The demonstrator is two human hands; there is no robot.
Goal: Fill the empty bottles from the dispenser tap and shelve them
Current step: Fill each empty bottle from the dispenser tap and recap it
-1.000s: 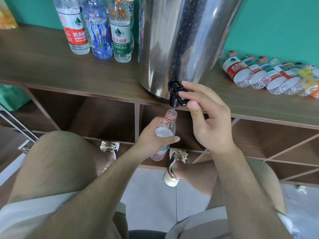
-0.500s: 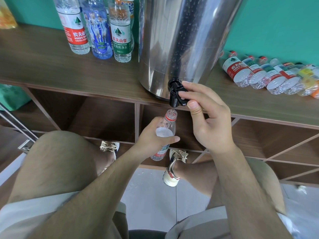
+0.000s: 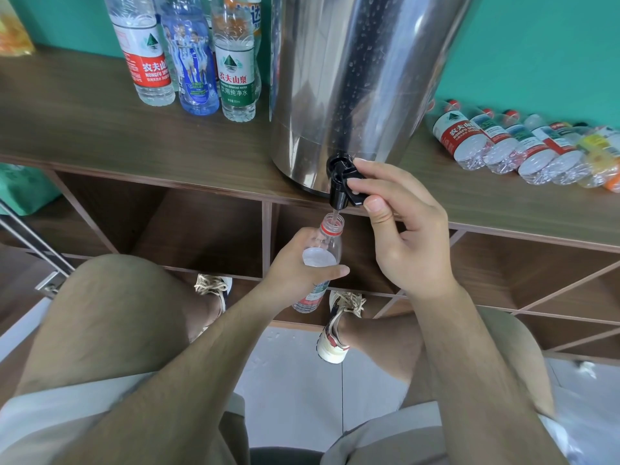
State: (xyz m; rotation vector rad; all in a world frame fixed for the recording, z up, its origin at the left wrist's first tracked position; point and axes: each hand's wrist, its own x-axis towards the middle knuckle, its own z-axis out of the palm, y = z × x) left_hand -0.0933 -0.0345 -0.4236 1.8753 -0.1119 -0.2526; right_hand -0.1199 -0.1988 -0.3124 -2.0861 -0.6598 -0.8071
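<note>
One bottle (image 3: 330, 238) in left hand (image 3: 295, 273)

Laced sneakers (image 3: 335, 337) stand on grey floor tiles (image 3: 295, 380), teal wall (image 3: 536, 45) behind.

Free shelf front (image 3: 84, 129) left of dispenser (image 3: 352, 78)

This was a plain indoor drinks-refill corner; home or shop could not be told. A large steel dispenser (image 3: 352, 78) stood on a long wooden worktop (image 3: 84, 129) against a teal wall (image 3: 536, 45). Left of the dispenser stood upright bottles (image 3: 188, 55); right of it a row of bottles (image 3: 523, 149) lay sideways. Below it were open wooden compartments (image 3: 161, 226) and a pale tiled floor (image 3: 295, 380).
</note>
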